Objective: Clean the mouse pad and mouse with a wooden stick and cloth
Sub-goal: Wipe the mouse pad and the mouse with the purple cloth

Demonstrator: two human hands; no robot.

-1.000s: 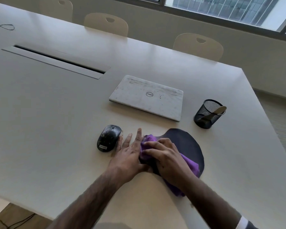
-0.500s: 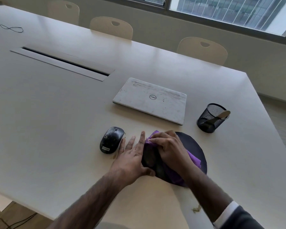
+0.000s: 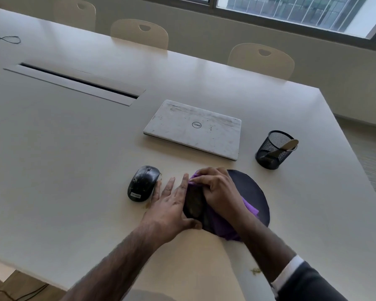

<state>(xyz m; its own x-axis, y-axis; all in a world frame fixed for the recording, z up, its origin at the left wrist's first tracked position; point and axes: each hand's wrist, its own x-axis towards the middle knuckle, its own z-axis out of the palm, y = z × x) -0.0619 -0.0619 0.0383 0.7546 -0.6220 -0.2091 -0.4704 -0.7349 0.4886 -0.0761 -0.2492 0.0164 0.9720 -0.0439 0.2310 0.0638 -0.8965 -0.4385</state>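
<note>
A dark, rounded mouse pad (image 3: 251,192) lies on the white table (image 3: 74,170) in front of me. My right hand (image 3: 217,190) presses a purple cloth (image 3: 251,208) onto the pad's far left part, fingers closed over it. Beside it, my left hand (image 3: 172,205) lies flat on the table with its fingers spread, its thumb at the pad's left edge. To its left sits a black mouse (image 3: 144,183) with yellowish specks of dirt on it. The wooden stick (image 3: 285,146) leans in a black mesh cup (image 3: 271,149) at the right.
A closed white laptop (image 3: 193,129) lies behind the pad. A cable slot (image 3: 78,82) runs across the table's left middle. Crumbs (image 3: 255,270) lie near the front edge by my right sleeve. Chairs (image 3: 261,59) stand along the far side. The table's right edge is close to the cup.
My right hand has slid the purple cloth away from me, from the pad's near part toward its far left edge. My left hand has stayed flat beside the pad.
</note>
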